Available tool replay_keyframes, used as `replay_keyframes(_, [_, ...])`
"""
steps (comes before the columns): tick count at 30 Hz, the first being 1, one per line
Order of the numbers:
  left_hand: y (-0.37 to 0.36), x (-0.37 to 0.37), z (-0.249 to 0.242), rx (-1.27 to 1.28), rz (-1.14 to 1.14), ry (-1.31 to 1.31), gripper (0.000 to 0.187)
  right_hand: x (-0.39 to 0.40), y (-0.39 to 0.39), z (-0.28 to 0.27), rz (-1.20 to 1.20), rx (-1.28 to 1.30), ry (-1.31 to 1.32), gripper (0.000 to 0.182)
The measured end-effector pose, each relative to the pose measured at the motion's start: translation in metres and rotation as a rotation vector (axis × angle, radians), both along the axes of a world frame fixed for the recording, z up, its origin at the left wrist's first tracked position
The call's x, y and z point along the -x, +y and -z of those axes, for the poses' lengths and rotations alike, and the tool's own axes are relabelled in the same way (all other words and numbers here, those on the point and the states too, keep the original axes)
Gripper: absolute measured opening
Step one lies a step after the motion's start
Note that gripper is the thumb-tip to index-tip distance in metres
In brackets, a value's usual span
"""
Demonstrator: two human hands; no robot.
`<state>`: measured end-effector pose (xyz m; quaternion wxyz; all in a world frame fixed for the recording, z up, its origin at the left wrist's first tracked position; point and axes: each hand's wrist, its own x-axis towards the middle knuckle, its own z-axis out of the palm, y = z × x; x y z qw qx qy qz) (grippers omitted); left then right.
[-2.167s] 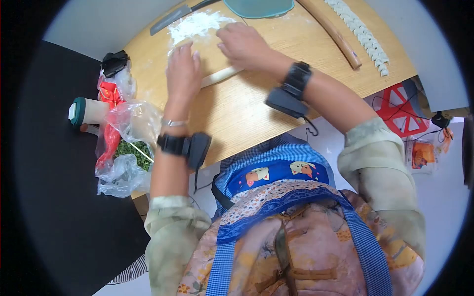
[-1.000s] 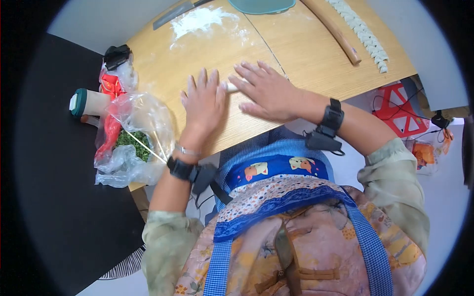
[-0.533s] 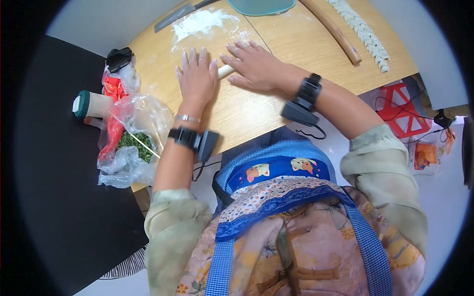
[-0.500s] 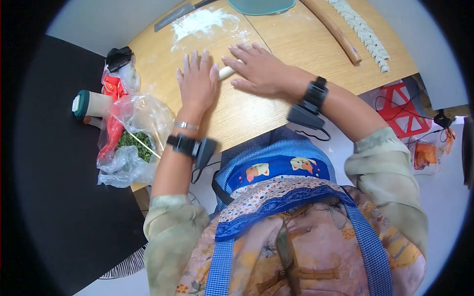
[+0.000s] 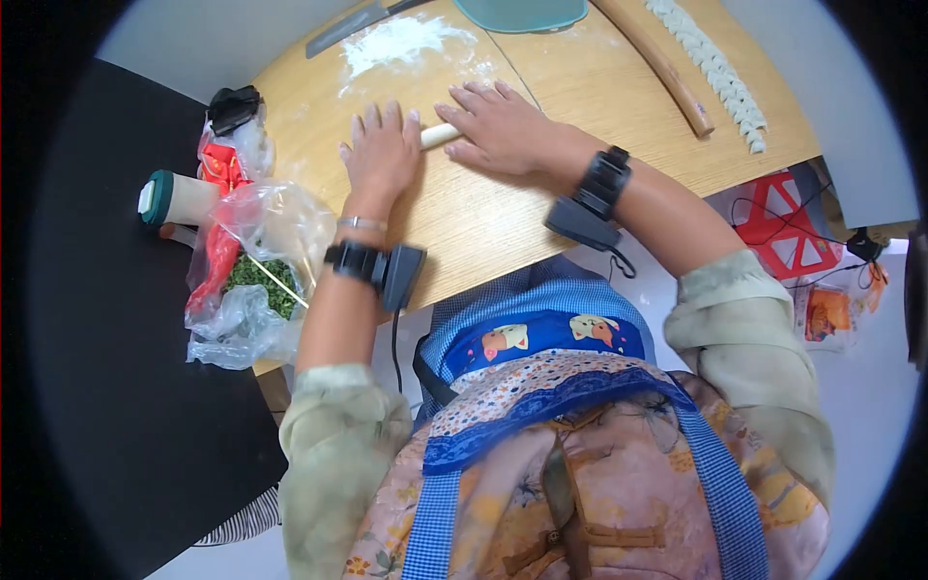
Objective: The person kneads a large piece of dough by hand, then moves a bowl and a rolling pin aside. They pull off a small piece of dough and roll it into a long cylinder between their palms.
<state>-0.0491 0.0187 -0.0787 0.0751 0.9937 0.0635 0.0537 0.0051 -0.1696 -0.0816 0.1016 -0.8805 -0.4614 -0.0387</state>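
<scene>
A smooth white dough roll (image 5: 440,135) lies on the wooden table (image 5: 483,217), its middle showing between my two hands. My left hand (image 5: 380,153) lies flat over its left end, fingers extended and slightly apart. Over the right end rests my right hand (image 5: 498,128), palm down with its fingers spread. Both palms hide the ends of the roll. White flour (image 5: 401,43) is scattered on the table beyond my hands.
At the left edge are plastic bags (image 5: 237,324) with chopped greens (image 5: 266,287) and a green-capped container (image 5: 177,199). A knife (image 5: 345,30), a teal tray (image 5: 522,14), a wooden rolling pin (image 5: 662,70) and braided dough pieces (image 5: 710,70) lie at the far side.
My right hand has shifted slightly left and up, and my left hand slightly down. More of the dough roll shows between them.
</scene>
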Motion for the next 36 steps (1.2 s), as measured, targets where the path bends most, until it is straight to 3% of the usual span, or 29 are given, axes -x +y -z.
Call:
replay_keyframes(3, [0.003, -0.018, 0.003, -0.050, -0.149, -0.064, 0.051, -0.002, 0.006, 0.005, 0.033, -0.033, -0.040, 0.066])
replay_keyframes(7, [-0.001, 0.041, 0.005, -0.057, 0.205, -0.145, 0.052, 0.032, -0.027, 0.001, -0.050, -0.083, -0.052, 0.067])
replay_keyframes(12, [-0.025, 0.125, -0.003, -0.081, 0.325, -0.072, 0.057, 0.071, -0.057, -0.005, -0.120, -0.037, -0.033, 0.067])
replay_keyframes(16, [-0.017, 0.077, -0.003, -0.035, 0.195, 0.008, 0.057, 0.043, -0.031, -0.001, -0.079, -0.050, -0.025, 0.068])
replay_keyframes(20, [0.001, -0.012, -0.006, -0.031, -0.123, 0.040, 0.055, -0.007, 0.014, -0.004, 0.052, 0.019, 0.014, 0.067])
replay_keyframes(24, [0.007, -0.026, 0.005, -0.030, -0.180, 0.000, 0.054, -0.005, 0.014, 0.001, 0.073, 0.011, -0.027, 0.066])
replay_keyframes(28, [-0.002, 0.053, -0.003, -0.014, 0.208, -0.018, 0.053, 0.040, -0.031, 0.005, -0.037, -0.085, -0.045, 0.066])
replay_keyframes(31, [-0.019, 0.112, 0.002, -0.043, 0.297, -0.079, 0.057, 0.070, -0.054, -0.001, -0.091, -0.057, -0.030, 0.065])
replay_keyframes(36, [0.008, 0.062, 0.000, 0.045, 0.312, -0.093, 0.053, 0.030, -0.025, 0.010, -0.089, -0.146, -0.084, 0.056])
